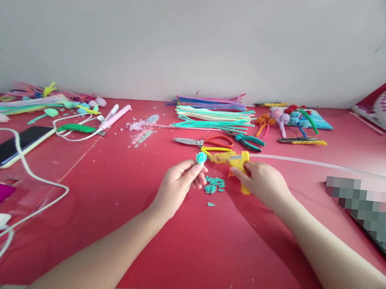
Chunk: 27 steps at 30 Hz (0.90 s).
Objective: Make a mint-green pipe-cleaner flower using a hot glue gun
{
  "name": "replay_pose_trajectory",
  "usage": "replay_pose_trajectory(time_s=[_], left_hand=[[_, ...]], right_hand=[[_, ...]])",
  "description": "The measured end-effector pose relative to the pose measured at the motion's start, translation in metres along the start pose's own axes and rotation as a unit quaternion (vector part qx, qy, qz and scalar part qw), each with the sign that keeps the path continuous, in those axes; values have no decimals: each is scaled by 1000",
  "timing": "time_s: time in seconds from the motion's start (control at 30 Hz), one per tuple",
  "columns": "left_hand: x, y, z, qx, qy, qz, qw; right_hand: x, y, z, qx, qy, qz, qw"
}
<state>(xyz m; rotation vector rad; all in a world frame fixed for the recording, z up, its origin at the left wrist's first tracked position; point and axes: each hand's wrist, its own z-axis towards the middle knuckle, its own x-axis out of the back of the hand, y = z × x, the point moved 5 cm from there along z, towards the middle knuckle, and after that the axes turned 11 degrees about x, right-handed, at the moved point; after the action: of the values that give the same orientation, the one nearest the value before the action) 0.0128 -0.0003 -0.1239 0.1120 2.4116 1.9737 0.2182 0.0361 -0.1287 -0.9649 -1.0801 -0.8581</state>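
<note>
Between the thumb and fingers of my left hand [177, 179] is a small turquoise flower [201, 157], held upright above the table. My right hand [266, 182] is wrapped round a yellow glue gun [240, 161], whose nozzle points left toward the flower. A long clear glue stick [301, 161] trails from the back of the gun to the right. Below the nozzle, loose teal petal pieces [214, 183] lie in a small heap, with one piece [210, 204] apart. Just behind the gun, scissors [202, 143] with red and yellow handles rest on the table.
Pliers [248, 141] and bundled pipe cleaners [213, 114] lie behind the scissors. Pipe-cleaner flowers [281, 119] stand back right. At left are a phone [13, 144], a pink curling-iron-like tool [115, 118] and a white cable [49, 185]. A black-edged pixelated object [364, 217] lies right.
</note>
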Motion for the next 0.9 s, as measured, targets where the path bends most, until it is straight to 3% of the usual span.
replay_pose_trajectory(time_s=[0.07, 0.13, 0.17, 0.23, 0.3, 0.5, 0.67, 0.8, 0.9], left_hand=[[0, -2, 0, 13, 0, -35, 999], [0, -4, 1, 24, 0, -62, 998], [0, -4, 1, 28, -1, -70, 997], [0, -5, 2, 32, -4, -77, 997], [-1, -4, 2, 34, -9, -77, 996], [-2, -7, 2, 50, -21, -75, 996], [-4, -10, 2, 65, -48, -66, 995], [-8, -8, -1, 66, -87, -73, 991], [-13, -7, -4, 63, -126, -84, 986]], right_hand=[[11, -6, -4, 34, 76, -23, 996], [19, -22, -11, 113, 134, 15, 984], [18, -33, -14, 178, 119, 61, 975], [10, -57, -23, 317, 27, 115, 941], [3, -70, -29, 372, -26, 89, 923], [-4, -63, -24, 324, 2, -3, 946], [-12, -62, -20, 324, -3, 9, 946], [-3, -59, -21, 242, -12, 190, 952], [3, -56, -22, 153, -29, 388, 908]])
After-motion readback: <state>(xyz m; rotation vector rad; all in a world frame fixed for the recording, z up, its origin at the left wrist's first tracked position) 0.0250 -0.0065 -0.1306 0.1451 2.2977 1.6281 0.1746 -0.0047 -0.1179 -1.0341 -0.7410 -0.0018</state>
